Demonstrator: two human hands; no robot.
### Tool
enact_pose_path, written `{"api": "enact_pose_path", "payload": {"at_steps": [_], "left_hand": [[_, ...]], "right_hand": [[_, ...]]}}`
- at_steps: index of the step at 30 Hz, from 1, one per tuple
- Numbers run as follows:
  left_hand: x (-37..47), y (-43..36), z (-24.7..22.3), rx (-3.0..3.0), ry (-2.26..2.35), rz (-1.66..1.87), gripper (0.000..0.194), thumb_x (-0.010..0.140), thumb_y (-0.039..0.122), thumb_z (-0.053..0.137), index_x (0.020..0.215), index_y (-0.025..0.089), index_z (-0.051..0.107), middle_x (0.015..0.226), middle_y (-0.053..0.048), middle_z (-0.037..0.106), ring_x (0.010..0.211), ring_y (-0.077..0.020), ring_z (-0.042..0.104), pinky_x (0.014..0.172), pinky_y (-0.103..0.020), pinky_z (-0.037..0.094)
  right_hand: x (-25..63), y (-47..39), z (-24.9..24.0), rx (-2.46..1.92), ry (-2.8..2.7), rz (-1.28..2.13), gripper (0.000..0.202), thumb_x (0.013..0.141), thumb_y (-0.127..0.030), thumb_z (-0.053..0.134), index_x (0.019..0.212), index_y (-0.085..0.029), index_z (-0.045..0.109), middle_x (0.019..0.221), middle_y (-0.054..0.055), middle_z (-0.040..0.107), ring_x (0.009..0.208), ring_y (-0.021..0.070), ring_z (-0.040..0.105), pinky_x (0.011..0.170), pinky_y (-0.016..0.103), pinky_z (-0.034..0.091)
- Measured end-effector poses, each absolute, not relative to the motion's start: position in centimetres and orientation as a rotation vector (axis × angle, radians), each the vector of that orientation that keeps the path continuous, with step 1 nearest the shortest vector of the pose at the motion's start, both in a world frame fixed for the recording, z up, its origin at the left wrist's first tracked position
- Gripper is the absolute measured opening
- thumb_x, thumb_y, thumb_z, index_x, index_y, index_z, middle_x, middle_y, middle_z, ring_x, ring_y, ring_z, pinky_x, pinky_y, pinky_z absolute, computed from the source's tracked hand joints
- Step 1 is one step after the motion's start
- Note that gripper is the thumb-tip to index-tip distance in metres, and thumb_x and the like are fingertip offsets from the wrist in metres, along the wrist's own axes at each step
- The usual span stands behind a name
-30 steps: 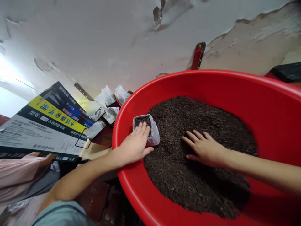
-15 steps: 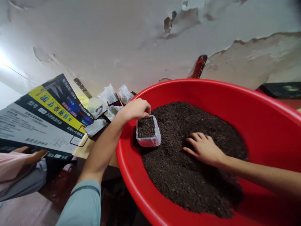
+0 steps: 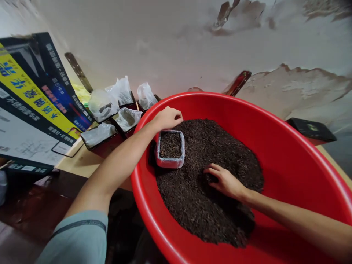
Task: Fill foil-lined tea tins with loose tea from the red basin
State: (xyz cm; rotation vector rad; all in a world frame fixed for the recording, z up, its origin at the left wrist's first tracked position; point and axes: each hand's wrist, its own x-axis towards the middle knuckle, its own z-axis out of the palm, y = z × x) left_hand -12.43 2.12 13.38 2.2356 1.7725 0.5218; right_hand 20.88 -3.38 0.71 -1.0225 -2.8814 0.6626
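Steady the plastic-lined box (image 3: 170,163) near frame centre with the loosely curled left hand (image 3: 167,119), scooping gently with the right hand (image 3: 226,182), cupped on dark shreds (image 3: 189,209) — cannot tell if either is pinching any.

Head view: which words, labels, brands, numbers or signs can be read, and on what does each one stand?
"不锈钢豪华架": carton, on its yellow band.
The carton's other print: too small or blurred to read.
Dark box at right: green mark, unreadable.

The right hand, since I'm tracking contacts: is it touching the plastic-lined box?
Apart: the head view shows dark loose material between the right hand and the plastic-lined box.
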Motion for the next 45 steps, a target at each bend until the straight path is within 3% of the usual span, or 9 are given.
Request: {"api": "enact_pose_path", "payload": {"at_steps": [10,15,19,23,26,30,35,42,45], "left_hand": [[-12.3,2.5,13.4,2.227,1.689,0.736,0.02,0.086,0.021,0.061,0.095,0.018,0.079,0.09,-0.005,0.077,0.083,-0.0158,0.068,0.081,-0.029,0.049],[-12.9,2.6,13.4,2.179,1.698,0.875,0.019,0.086,0.017,0.06,0.092,0.016,0.078,0.083,-0.004,0.077,0.079,-0.0146,0.068,0.082,-0.027,0.05],[-14.0,3.1,13.0,2.08,1.759,0.981,0.019,0.086,0.014,0.058,0.085,0.014,0.077,0.07,-0.003,0.073,0.069,-0.0137,0.066,0.078,-0.026,0.05],[-14.8,3.6,12.7,2.027,1.829,0.985,0.019,0.086,0.013,0.058,0.082,0.014,0.076,0.067,-0.003,0.072,0.068,-0.0138,0.066,0.08,-0.026,0.05],[-14.8,3.7,12.7,2.02,1.836,0.981,0.018,0.086,0.013,0.058,0.083,0.014,0.076,0.068,-0.002,0.072,0.07,-0.0138,0.066,0.082,-0.026,0.05],[-14.5,3.5,13.0,2.033,1.806,0.981,0.02,0.087,0.014,0.057,0.086,0.013,0.076,0.07,-0.003,0.072,0.071,-0.0131,0.066,0.083,-0.026,0.05],[-14.3,3.4,12.9,2.041,1.791,0.964,0.021,0.087,0.014,0.056,0.089,0.01,0.076,0.074,-0.005,0.073,0.074,-0.0136,0.067,0.085,-0.027,0.05],[-14.4,3.5,12.9,2.035,1.785,0.966,0.021,0.087,0.015,0.055,0.087,0.011,0.075,0.072,-0.004,0.073,0.071,-0.0127,0.066,0.083,-0.026,0.051],[-14.4,3.5,12.9,2.029,1.79,0.962,0.02,0.088,0.015,0.055,0.086,0.012,0.074,0.071,-0.002,0.072,0.071,-0.0121,0.066,0.083,-0.026,0.051]], "right_hand": [[16.8,-0.7,7.6,-1.089,-2.396,0.66,0.026,0.087,-0.04,0.054,0.098,-0.022,0.069,0.099,0.01,0.073,0.096,0.0266,0.069,0.094,0.043,0.055],[10.2,-1.2,11.9,-0.709,-2.29,0.617,0.016,0.086,-0.033,0.06,0.095,-0.022,0.068,0.099,0.007,0.071,0.093,0.0219,0.067,0.089,0.039,0.054],[4.9,-1.2,11.7,-0.384,-2.427,0.589,0.02,0.086,-0.025,0.06,0.103,-0.019,0.068,0.105,0.007,0.069,0.094,0.019,0.065,0.087,0.036,0.054],[2.5,-1.3,10.5,-0.387,-2.698,0.463,0.023,0.089,-0.026,0.062,0.108,-0.018,0.07,0.118,0.012,0.064,0.111,0.0255,0.059,0.097,0.045,0.05],[2.3,-2.2,10.3,-0.569,-2.761,0.228,0.048,0.093,-0.046,0.06,0.128,-0.013,0.066,0.143,0.02,0.052,0.134,0.0363,0.045,0.111,0.058,0.039],[1.9,-3.7,10.2,-0.684,-2.909,0.108,0.091,0.094,-0.07,0.042,0.153,-0.001,0.038,0.161,0.027,0.028,0.152,0.0422,0.02,0.121,0.063,0.02],[1.4,-4.0,9.5,-0.838,-2.943,0.113,0.099,0.096,-0.075,0.021,0.157,0.002,0.026,0.165,0.027,0.019,0.154,0.0407,0.014,0.123,0.059,0.017],[1.8,-4.5,9.5,-0.884,-2.955,0.039,0.105,0.093,-0.079,0.016,0.157,0.003,0.027,0.166,0.027,0.01,0.154,0.0428,0.002,0.123,0.064,0.005],[2.1,-4.7,9.3,-0.853,-2.966,0.091,0.108,0.092,-0.081,0.014,0.157,0.004,0.025,0.165,0.028,0.009,0.154,0.0424,0.003,0.124,0.061,0.008]]}}
